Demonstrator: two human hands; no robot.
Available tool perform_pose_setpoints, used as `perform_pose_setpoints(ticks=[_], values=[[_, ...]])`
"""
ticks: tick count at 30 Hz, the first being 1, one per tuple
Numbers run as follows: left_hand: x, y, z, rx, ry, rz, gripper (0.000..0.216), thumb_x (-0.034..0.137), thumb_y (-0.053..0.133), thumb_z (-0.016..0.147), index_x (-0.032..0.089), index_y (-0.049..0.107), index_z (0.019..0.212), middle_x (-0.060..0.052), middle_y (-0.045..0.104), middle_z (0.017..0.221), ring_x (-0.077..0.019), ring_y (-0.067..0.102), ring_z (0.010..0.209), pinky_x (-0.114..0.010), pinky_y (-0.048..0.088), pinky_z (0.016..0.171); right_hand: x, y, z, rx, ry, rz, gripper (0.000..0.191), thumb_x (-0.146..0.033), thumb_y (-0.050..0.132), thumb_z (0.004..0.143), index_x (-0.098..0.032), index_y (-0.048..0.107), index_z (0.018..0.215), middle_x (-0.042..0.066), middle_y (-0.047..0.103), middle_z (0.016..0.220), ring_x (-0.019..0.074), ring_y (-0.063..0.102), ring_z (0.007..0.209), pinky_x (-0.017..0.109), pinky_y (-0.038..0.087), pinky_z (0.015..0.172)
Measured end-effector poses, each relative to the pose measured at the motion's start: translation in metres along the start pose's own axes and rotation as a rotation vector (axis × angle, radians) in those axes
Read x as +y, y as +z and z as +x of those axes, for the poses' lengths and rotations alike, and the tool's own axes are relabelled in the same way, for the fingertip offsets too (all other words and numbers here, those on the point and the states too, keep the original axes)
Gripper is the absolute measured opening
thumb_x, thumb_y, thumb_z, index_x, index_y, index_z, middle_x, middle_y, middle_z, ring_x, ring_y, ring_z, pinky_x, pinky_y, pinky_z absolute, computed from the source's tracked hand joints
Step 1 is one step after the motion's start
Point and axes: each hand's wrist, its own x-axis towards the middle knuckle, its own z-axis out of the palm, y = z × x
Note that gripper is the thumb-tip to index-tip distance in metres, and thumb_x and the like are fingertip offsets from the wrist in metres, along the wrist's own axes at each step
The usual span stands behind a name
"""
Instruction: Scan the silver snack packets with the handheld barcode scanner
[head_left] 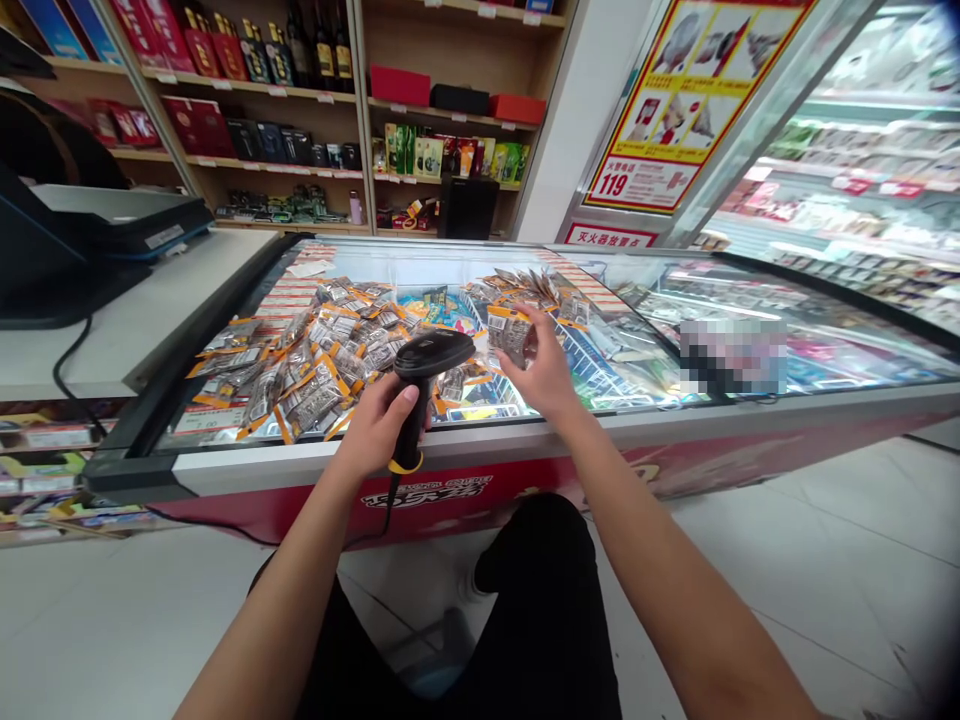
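Both arms reach forward over the near edge of a chest freezer (262,458), the left hand (379,422) wrapped around a black barcode scanner's (431,358) handle while the right hand (544,365), its grip nearly closed, pinches an orange-edged packet (506,338) at the scanner's 2 o'clock. The packet's fine print is unreadable; a poster (694,105) at its 1 o'clock reads "火警电话 119", above a red sign (611,236) marked "灭火器放置点". Pale lettering (427,492) on the freezer's red front is only partly legible. Loose packets (322,350) heap at the scanner's 10 o'clock, inside the freezer's dark left rim (161,430); open floor (832,540) spreads at 4 o'clock.
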Motion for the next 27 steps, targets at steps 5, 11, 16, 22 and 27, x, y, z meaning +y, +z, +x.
perform_pose_setpoints(ticks=[5, 11, 16, 22, 27], values=[[0.0, 0.001, 0.001, -0.007, 0.034, -0.004, 0.047, 0.066, 0.06, 0.098, 0.019, 0.058, 0.097, -0.002, 0.068, 0.072, -0.0137, 0.061, 0.051, -0.025, 0.05, 0.048, 0.001, -0.009, 0.0, 0.057, -0.003, -0.016, 0.072, -0.03, 0.068, 0.092, -0.034, 0.046, 0.16, 0.01, 0.062, 0.125, 0.029, 0.063, 0.101, 0.05, 0.06, 0.088], [0.0, 0.002, 0.0, -0.032, 0.054, -0.019, 0.05, 0.068, 0.061, 0.096, 0.018, 0.059, 0.095, -0.002, 0.068, 0.071, -0.0135, 0.06, 0.051, -0.025, 0.049, 0.047, -0.002, -0.001, -0.011, -0.049, -0.047, 0.042, 0.07, -0.034, 0.071, 0.094, -0.034, 0.046, 0.159, 0.011, 0.058, 0.141, 0.0271, 0.064, 0.098, 0.047, 0.062, 0.083], [-0.001, 0.0, -0.002, -0.053, 0.058, -0.045, 0.049, 0.066, 0.061, 0.097, 0.018, 0.059, 0.091, -0.003, 0.068, 0.07, -0.0138, 0.061, 0.052, -0.025, 0.051, 0.048, -0.004, 0.005, -0.013, -0.064, -0.019, 0.013, 0.069, -0.039, 0.071, 0.095, -0.034, 0.044, 0.159, 0.012, 0.059, 0.143, 0.0301, 0.066, 0.104, 0.048, 0.062, 0.084], [-0.002, 0.0, -0.002, -0.039, 0.06, -0.054, 0.045, 0.063, 0.06, 0.099, 0.018, 0.059, 0.097, -0.003, 0.07, 0.073, -0.0133, 0.061, 0.052, -0.024, 0.051, 0.048, 0.01, 0.009, -0.006, 0.01, 0.152, -0.034, 0.094, -0.049, 0.078, 0.089, -0.029, 0.03, 0.168, 0.015, 0.064, 0.134, 0.0336, 0.068, 0.107, 0.055, 0.058, 0.094], [-0.001, 0.001, -0.001, -0.042, 0.05, -0.033, 0.046, 0.063, 0.06, 0.1, 0.017, 0.058, 0.097, -0.003, 0.07, 0.073, -0.0132, 0.062, 0.052, -0.024, 0.051, 0.047, 0.028, 0.01, 0.009, -0.156, 0.368, -0.189, 0.076, -0.067, 0.078, 0.084, -0.019, 0.064, 0.141, 0.015, 0.07, 0.112, 0.0346, 0.068, 0.102, 0.05, 0.055, 0.093]])
